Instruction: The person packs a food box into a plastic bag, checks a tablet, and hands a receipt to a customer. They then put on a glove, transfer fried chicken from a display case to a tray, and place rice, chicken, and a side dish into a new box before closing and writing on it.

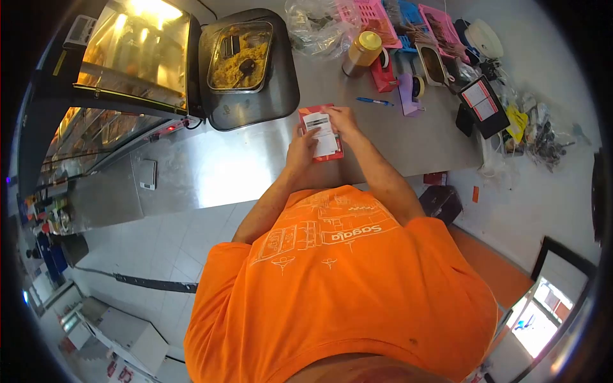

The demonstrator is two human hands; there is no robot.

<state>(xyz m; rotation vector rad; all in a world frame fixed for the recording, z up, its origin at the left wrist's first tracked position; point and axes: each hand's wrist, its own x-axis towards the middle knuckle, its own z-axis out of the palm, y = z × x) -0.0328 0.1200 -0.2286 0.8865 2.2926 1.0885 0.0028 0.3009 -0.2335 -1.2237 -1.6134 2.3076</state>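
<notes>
A red package (336, 154) with a white printed paper (325, 145) on its face lies at the front edge of the steel counter. My left hand (302, 148) rests at its left side, with fingers spread over the paper. At the upper right corner my right hand (342, 121) has its fingers pressed together on the paper and package. Whether anything else is under the right fingertips is too small to tell. A blue pen (375, 101) lies on the counter beyond my right hand.
A tray of yellow food (239, 60) sits on a black board (220, 118) behind left. A lit glass cabinet (134, 57) is further left. Behind right are a sauce bottle (362, 54), tape dispensers (408, 96), baskets and a tablet (483, 107).
</notes>
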